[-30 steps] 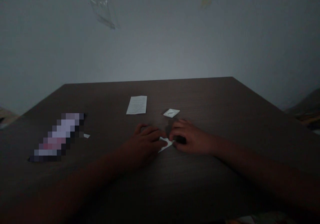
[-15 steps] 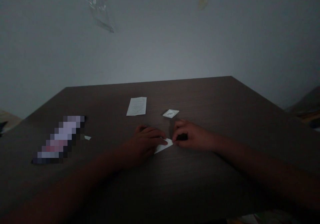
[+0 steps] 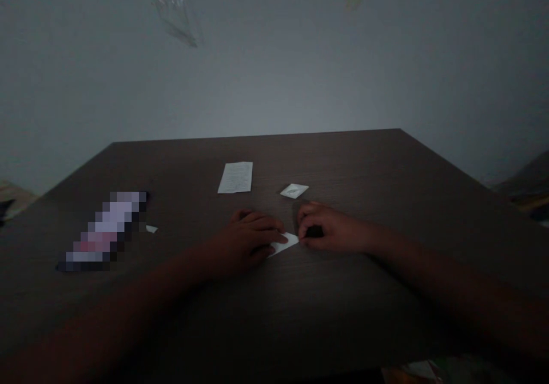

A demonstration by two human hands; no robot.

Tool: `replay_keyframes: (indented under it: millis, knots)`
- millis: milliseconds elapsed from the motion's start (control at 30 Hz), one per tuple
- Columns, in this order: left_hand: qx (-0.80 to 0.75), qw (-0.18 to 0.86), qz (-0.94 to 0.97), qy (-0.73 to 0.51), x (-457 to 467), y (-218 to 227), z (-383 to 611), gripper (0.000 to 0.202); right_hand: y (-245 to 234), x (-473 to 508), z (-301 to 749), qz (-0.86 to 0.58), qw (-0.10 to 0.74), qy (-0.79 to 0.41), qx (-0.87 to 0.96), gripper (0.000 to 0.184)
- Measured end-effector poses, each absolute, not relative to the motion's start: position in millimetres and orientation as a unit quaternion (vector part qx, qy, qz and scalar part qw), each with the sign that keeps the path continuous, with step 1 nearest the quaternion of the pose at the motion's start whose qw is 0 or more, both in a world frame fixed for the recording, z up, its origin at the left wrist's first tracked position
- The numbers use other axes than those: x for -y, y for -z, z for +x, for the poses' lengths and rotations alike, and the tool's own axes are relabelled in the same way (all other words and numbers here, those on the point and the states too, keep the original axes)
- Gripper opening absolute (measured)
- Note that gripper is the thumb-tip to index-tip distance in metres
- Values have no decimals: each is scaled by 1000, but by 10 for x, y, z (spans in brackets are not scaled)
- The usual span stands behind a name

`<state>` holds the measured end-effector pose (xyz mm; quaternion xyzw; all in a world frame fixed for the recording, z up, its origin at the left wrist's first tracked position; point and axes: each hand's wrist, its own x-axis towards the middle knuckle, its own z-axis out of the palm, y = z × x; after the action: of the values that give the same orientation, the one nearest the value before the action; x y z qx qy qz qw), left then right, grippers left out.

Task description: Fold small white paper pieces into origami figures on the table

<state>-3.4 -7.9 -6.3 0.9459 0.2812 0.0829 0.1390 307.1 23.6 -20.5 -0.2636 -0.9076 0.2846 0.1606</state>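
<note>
A small folded piece of white paper lies on the table between my hands, partly covered by fingers. From the left, my left hand holds it down against the wood, its fingertips and thumb on the paper. The paper's right corner is pinched between the thumb and index finger of my right hand, whose other fingers are curled. Just beyond my right hand is a small white diamond-shaped folded paper. Farther back lies a white sheet with fine print.
The brown wooden table reaches back to a grey wall. At left lies a phone-like flat object, its face pixelated, with a white scrap beside it. Clear plastic hangs on the wall.
The camera view has tilted down a little, so the table items appear slightly higher. Both hands keep nearly the same hold on the paper.
</note>
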Motion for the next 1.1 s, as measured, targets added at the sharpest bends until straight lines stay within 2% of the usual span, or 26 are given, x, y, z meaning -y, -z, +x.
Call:
replay_keyframes:
  millis: [300, 400, 500, 567, 667, 800, 867, 1000, 1100]
  knots:
    - [-298, 159, 938, -77, 63, 64, -15, 30, 222, -262, 3080, -286, 156, -284, 902, 22]
    - [-308, 175, 932, -78, 71, 38, 17, 40, 269, -259, 3062, -292, 164, -264, 905, 29]
    - [-316, 182, 927, -85, 100, 22, 76, 53, 300, -242, 3025, -288, 172, -245, 910, 20]
    - [-326, 173, 925, -93, 128, 31, 125, 43, 315, -223, 2989, -291, 179, -235, 910, 11]
    - [-335, 163, 921, -116, 162, 85, 174, 20, 340, -186, 2935, -309, 187, -214, 908, 6]
    - [-343, 195, 904, -165, 172, 176, 158, 20, 368, -149, 2900, -320, 193, -206, 904, 4]
    - [-355, 212, 892, -183, 160, 196, 132, 24, 374, -138, 2893, -322, 219, -213, 896, 7]
    - [-397, 262, 858, -197, 106, 182, 88, 28, 342, -81, 2846, -364, 325, -223, 844, 17]
    - [-432, 298, 824, -214, 71, 153, 77, 32, 283, 29, 2771, -405, 372, -266, 792, 17]
